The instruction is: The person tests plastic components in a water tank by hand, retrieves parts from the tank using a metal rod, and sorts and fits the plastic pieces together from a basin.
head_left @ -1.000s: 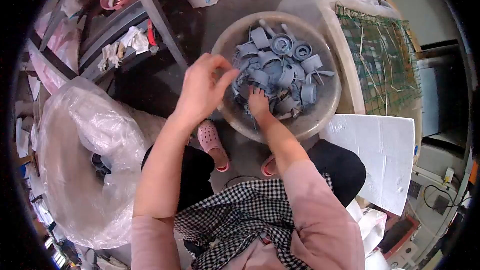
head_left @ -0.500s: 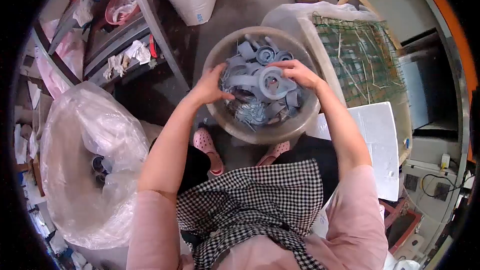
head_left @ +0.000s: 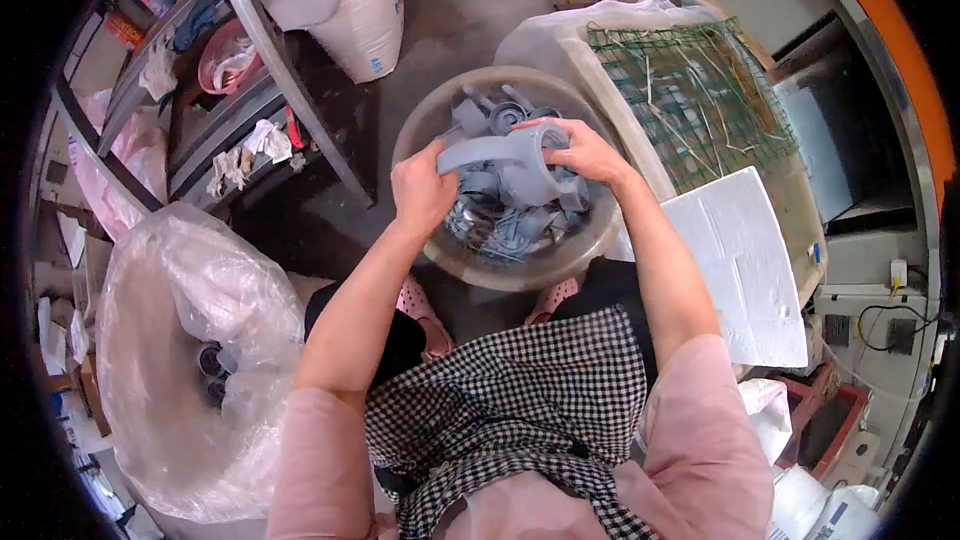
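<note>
A grey plastic pipe fitting [head_left: 525, 178], with a round collar at one end and an arm reaching left, is held between my two hands over the basin. My left hand [head_left: 424, 185] is closed around the tip of its left arm. At the collar, my right hand [head_left: 582, 152] grips the rim with the fingers over the top. Beneath lies a wide, brownish round basin [head_left: 432, 105] with several more grey fittings [head_left: 510, 115] and a heap of thin grey plastic scraps [head_left: 495, 230]. The held fitting hides part of this pile.
To the left stands a clear plastic bag [head_left: 150, 340] with a few dark round parts inside. A metal rack [head_left: 290, 70] is at upper left, white sacks [head_left: 365, 25] behind. On the right are a green wire mesh [head_left: 690, 90] and a white foam board [head_left: 735, 260].
My left hand has closed on the fitting's arm, where before it was spread at the pile's left edge. The fitting has been lifted and turned, with my right hand still on its collar.
</note>
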A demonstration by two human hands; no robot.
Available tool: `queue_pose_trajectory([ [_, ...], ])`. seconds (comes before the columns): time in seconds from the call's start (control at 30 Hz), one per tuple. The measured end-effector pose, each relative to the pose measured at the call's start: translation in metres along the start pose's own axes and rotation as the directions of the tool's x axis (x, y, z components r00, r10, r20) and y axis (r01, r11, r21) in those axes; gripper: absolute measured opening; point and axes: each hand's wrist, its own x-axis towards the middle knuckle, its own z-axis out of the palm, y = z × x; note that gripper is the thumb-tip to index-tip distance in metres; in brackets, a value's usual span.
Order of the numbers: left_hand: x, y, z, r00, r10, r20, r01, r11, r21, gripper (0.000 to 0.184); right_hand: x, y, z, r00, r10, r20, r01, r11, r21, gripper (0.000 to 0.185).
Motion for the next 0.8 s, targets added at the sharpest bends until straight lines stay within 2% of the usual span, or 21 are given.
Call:
queue_pose_trajectory([
  [0.03, 0.000, 0.002, -0.002, 0.999, 0.041, -0.024, -0.040, 0.999, 0.023, 0.011, -0.001, 0.000, -0.003, 1.000, 0.000, -0.007, 0.000, 1.000, -0.002, 0.046],
  [0.1, 0.003, 0.007, -0.006, 0.996, 0.084, -0.041, -0.082, 0.996, 0.043, 0.014, -0.005, -0.007, -0.006, 0.995, -0.092, -0.047, 0.086, 0.989, -0.120, 0.053],
  [0.13, 0.005, 0.008, -0.007, 0.987, 0.126, -0.101, -0.122, 0.992, 0.041, 0.020, -0.011, -0.011, -0.011, 1.000, -0.001, -0.021, 0.001, 0.999, -0.038, 0.057],
  [0.17, 0.006, 0.007, -0.007, 0.973, 0.164, -0.160, -0.159, 0.986, 0.042, 0.026, -0.014, -0.018, -0.013, 1.000, 0.004, -0.025, -0.004, 0.999, -0.037, 0.057],
  [0.2, 0.008, 0.005, -0.006, 0.948, 0.242, -0.207, -0.237, 0.970, 0.049, 0.031, -0.016, -0.024, -0.014, 0.996, -0.080, -0.031, 0.081, 0.996, 0.027, 0.055],
  [0.23, 0.008, 0.006, -0.007, 0.948, 0.242, -0.207, -0.237, 0.970, 0.046, 0.031, -0.017, -0.027, -0.014, 0.986, -0.164, -0.041, 0.167, 0.982, 0.089, 0.054],
  [0.3, 0.009, 0.011, -0.011, 0.933, 0.281, -0.226, -0.266, 0.959, 0.098, 0.033, -0.018, -0.035, -0.009, 0.985, -0.161, -0.063, 0.166, 0.983, 0.075, 0.048],
  [0.37, 0.009, 0.011, -0.011, 0.925, 0.300, -0.233, -0.283, 0.953, 0.103, 0.034, -0.020, -0.046, 0.000, 0.992, -0.087, -0.090, 0.064, 0.970, -0.234, 0.051],
  [0.4, 0.008, 0.011, -0.011, 0.918, 0.315, -0.240, -0.296, 0.949, 0.109, 0.034, -0.019, -0.045, 0.006, 0.984, -0.100, -0.146, 0.056, 0.958, -0.280, 0.048],
  [0.43, 0.008, 0.010, -0.011, 0.918, 0.316, -0.239, -0.298, 0.948, 0.109, 0.034, -0.016, -0.042, 0.008, 0.984, -0.101, -0.148, 0.056, 0.959, -0.279, 0.048],
  [0.5, 0.007, 0.008, -0.009, 0.908, 0.312, -0.278, -0.289, 0.950, 0.122, 0.034, -0.012, -0.035, 0.012, 0.944, -0.246, -0.219, 0.148, 0.911, -0.384, 0.042],
  [0.6, 0.007, 0.007, -0.007, 0.917, 0.287, -0.278, -0.273, 0.958, 0.089, 0.033, -0.008, -0.031, 0.019, 0.908, -0.285, -0.307, 0.164, 0.916, -0.365, 0.037],
  [0.73, 0.003, 0.002, -0.005, 0.945, 0.227, -0.237, -0.218, 0.974, 0.065, 0.032, -0.005, -0.032, 0.025, 0.889, -0.290, -0.354, 0.125, 0.898, -0.422, 0.033],
  [0.8, 0.002, -0.003, -0.005, 0.981, 0.124, -0.148, -0.122, 0.992, 0.025, 0.021, -0.004, -0.033, 0.020, 0.924, -0.229, -0.305, 0.127, 0.939, -0.320, 0.031],
])
